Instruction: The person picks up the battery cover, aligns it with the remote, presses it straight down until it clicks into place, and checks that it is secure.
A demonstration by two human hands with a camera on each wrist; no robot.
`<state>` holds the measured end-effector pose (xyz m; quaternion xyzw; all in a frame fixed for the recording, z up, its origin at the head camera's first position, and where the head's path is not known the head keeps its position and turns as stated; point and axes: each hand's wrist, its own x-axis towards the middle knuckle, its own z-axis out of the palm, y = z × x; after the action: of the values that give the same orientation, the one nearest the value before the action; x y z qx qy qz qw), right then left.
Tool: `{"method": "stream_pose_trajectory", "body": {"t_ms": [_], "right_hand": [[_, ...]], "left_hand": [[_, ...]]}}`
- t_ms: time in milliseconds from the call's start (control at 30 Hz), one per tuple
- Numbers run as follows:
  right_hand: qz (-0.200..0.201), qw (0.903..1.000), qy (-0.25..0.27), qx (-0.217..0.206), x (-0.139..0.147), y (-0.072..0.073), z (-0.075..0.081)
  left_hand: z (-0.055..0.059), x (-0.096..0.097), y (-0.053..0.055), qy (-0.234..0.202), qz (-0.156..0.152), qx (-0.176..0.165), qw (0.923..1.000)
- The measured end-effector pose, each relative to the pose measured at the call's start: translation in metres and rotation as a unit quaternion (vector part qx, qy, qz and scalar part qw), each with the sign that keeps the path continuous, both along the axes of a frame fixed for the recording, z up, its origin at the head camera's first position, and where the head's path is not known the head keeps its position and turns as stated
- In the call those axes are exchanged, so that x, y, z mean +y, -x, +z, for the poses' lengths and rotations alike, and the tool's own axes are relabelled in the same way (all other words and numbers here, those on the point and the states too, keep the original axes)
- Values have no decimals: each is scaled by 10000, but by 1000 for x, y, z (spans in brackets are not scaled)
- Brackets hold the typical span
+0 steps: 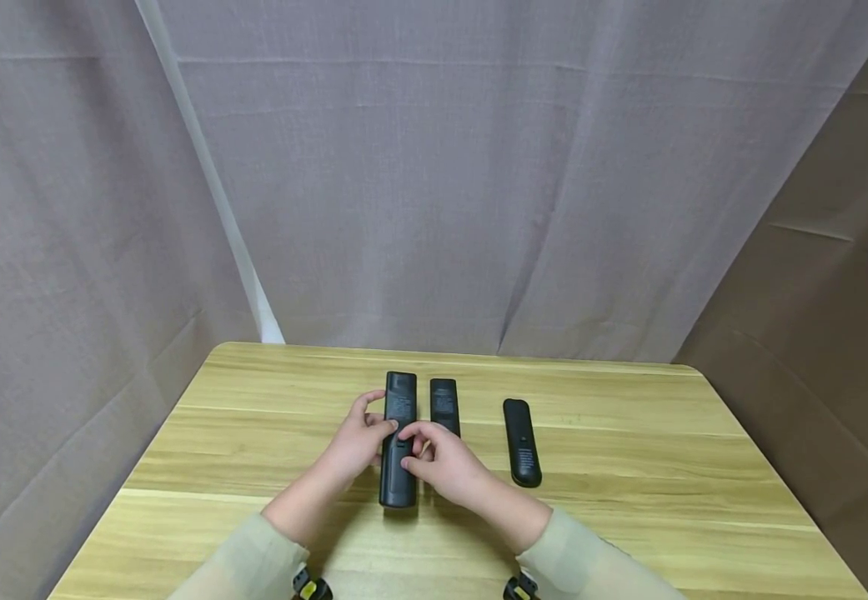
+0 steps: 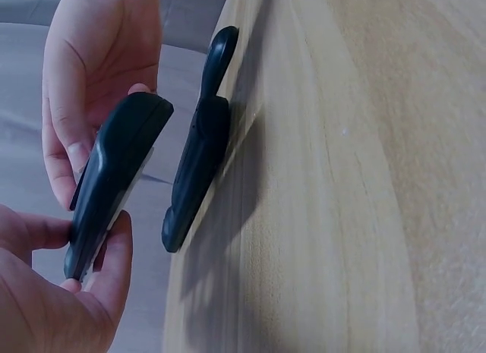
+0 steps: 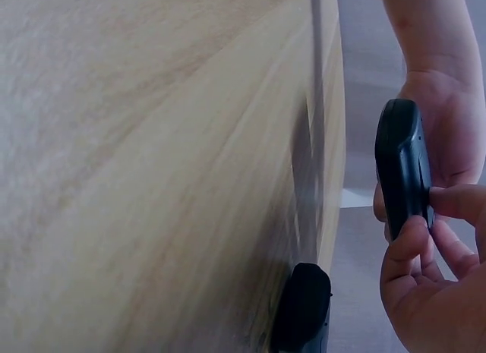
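Note:
A long black remote control is held back side up above the table, its printed label facing upward. My left hand grips it from the left, thumb on the back and other fingers at the side and underneath. From the right, my right hand has bent thumb and index finger at the middle of the back, beside a small latch. In the left wrist view a thin dark edge stands out from the remote control near the right fingertips. The right wrist view shows the remote control tilted, clear of the tabletop.
A second black remote control lies just right of the held one, partly covered by my right hand. Farther right rests a slimmer black remote control, back up. Grey curtains hang behind the wooden table.

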<state>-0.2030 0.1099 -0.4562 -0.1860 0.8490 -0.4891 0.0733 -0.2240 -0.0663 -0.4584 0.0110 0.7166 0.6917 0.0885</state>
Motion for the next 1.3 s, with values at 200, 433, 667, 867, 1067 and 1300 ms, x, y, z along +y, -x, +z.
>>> {"method": "stream_pose_trajectory", "body": {"t_ms": [200,433,667,867,1067,1300], "right_hand": [[-12,10000,71,49,0,0,0],[-344,9991,220,92,-1,0,1],[-669,9949,537,-539,-4,-1,4],[-731,9876,938,-1022,-8,0,1],[-753,9862,1017,-1068,-9,-1,-1],[-759,9848,1124,-1089,-8,-3,1]], "left_hand": [[1,-2,-1,-85,57,-24,9999],[1,-4,-4,-248,26,-71,9997],[3,-3,-8,-368,35,-48,9993],[4,-3,-9,-363,-4,-42,9993],[3,-2,-8,-298,-27,-92,9995],[5,0,-10,-301,-21,-118,9995]]}}
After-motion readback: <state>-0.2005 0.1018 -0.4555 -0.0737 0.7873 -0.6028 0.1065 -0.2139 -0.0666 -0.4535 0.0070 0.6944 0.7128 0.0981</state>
